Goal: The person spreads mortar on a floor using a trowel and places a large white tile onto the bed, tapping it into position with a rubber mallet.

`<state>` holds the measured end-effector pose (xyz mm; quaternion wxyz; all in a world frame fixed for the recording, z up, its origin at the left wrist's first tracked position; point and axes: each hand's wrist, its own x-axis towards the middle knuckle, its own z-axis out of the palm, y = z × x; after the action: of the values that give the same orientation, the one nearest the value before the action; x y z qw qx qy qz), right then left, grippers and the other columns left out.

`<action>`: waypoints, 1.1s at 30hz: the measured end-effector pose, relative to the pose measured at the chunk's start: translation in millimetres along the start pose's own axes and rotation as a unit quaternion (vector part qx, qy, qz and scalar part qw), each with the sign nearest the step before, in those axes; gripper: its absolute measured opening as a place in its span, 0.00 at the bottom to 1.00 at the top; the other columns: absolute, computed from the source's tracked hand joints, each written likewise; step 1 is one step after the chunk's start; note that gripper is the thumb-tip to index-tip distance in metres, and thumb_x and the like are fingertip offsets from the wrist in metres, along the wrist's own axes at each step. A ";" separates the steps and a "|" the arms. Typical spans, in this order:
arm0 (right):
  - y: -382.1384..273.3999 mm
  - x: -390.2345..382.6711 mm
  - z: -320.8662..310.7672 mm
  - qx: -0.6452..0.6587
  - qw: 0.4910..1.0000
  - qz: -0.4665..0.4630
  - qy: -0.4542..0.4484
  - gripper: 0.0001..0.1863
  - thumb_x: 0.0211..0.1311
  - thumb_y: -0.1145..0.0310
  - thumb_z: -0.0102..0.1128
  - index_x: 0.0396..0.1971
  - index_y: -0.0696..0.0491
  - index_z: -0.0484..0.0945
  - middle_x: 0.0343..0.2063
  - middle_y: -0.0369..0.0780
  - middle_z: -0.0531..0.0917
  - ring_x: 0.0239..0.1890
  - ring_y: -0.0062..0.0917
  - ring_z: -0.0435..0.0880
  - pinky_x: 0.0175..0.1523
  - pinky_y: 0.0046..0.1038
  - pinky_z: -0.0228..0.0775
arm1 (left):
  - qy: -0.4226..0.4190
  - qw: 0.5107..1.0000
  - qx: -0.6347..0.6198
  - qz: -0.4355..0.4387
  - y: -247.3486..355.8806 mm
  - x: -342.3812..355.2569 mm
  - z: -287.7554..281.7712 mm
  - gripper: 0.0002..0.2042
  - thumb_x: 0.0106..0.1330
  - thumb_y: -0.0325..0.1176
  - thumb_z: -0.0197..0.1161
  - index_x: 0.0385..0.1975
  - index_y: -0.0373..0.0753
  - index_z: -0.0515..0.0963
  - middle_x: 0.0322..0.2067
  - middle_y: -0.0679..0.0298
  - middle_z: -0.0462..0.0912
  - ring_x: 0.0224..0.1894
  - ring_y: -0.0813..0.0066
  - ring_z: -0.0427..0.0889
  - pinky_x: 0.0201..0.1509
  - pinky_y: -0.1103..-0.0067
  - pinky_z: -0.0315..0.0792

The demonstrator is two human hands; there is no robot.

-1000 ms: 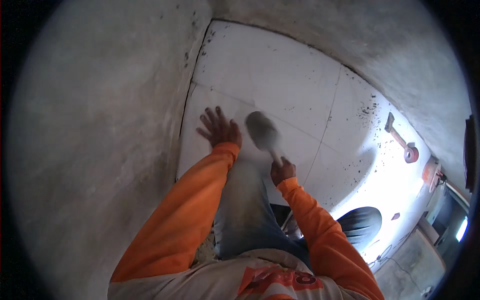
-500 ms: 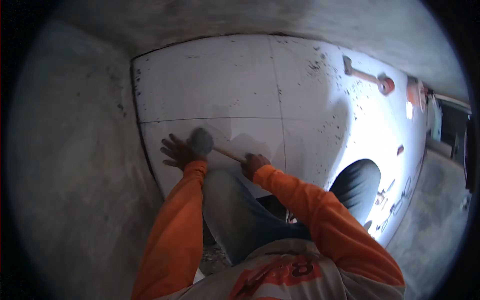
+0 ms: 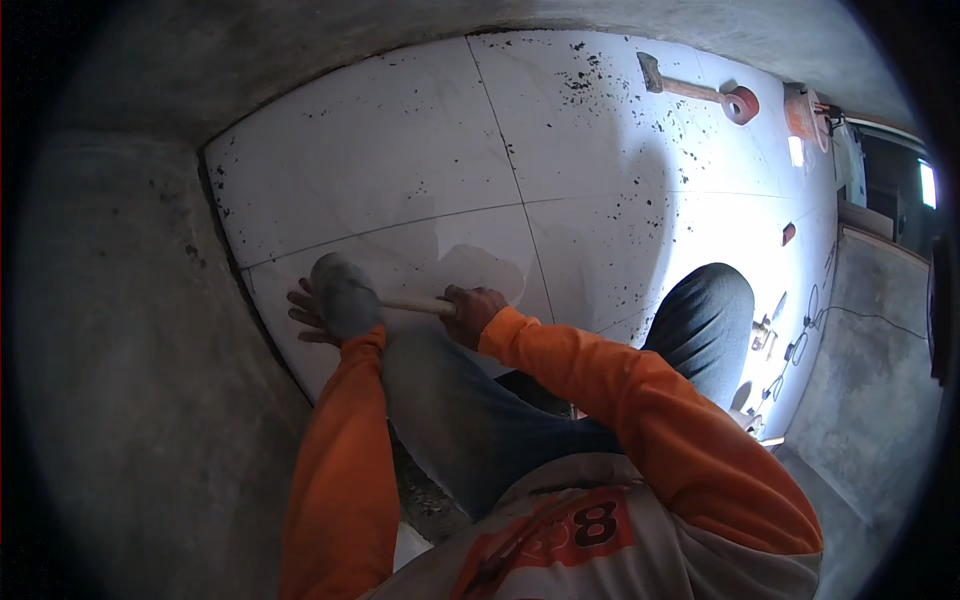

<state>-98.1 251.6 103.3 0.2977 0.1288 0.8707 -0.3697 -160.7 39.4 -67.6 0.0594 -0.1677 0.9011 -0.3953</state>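
Note:
My left hand [image 3: 312, 318] lies with spread fingers on the white tiled floor [image 3: 370, 140], near the dark joint along the left wall; the grey head of a mallet [image 3: 345, 295] hangs just over it and hides its middle. My right hand [image 3: 468, 312] grips the mallet's pale wooden handle. I cannot tell whether the head touches the left hand or the tile. Dark specks are scattered over the tiles, and thin seams cross between them. My jeans-clad legs are bent beneath my arms.
Bare grey walls [image 3: 120, 350] bound the tiles. At the upper right lie a wooden-handled tool [image 3: 690, 88] with a metal head, a red roll [image 3: 740, 106], an orange object [image 3: 802, 115] and a small red piece [image 3: 788, 234]. Cables [image 3: 812, 310] run along the bright right side.
The view has swung, showing more floor toward the upper right. The mallet has moved leftward from beside my left hand to over it, its handle now lying more crosswise.

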 end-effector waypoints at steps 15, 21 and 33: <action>47.2 1.9 19.6 -0.025 0.994 0.105 0.011 0.12 0.55 0.61 0.54 0.35 0.52 0.77 0.25 0.48 0.81 0.33 0.45 0.81 0.43 0.42 0.72 | -0.115 0.958 -0.258 0.035 -8.7 -7.0 -66.4 0.40 0.62 0.59 0.49 0.69 0.50 0.42 0.70 0.58 0.38 0.71 0.56 0.39 0.67 0.49 0.44; 37.9 6.7 13.5 -0.001 0.997 0.051 0.063 0.13 0.55 0.60 0.55 0.38 0.51 0.78 0.26 0.48 0.82 0.34 0.45 0.81 0.42 0.41 0.72 | -0.094 0.973 -0.206 0.052 -15.2 -7.3 -79.4 0.39 0.62 0.59 0.48 0.69 0.50 0.42 0.70 0.58 0.38 0.71 0.56 0.39 0.67 0.49 0.42; 62.7 -23.0 1.9 0.006 0.991 0.056 0.118 0.12 0.54 0.61 0.56 0.35 0.50 0.79 0.27 0.47 0.82 0.34 0.46 0.81 0.43 0.41 0.73 | -0.103 0.929 -0.355 0.026 -13.1 -5.6 -79.5 0.27 0.70 0.46 0.37 0.68 0.47 0.46 0.70 0.57 0.39 0.71 0.55 0.39 0.68 0.49 0.38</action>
<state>-51.3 293.6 80.8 0.2120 0.2222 0.8889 -0.3400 -171.2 88.2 -4.1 0.0989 -0.1942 0.9756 -0.0281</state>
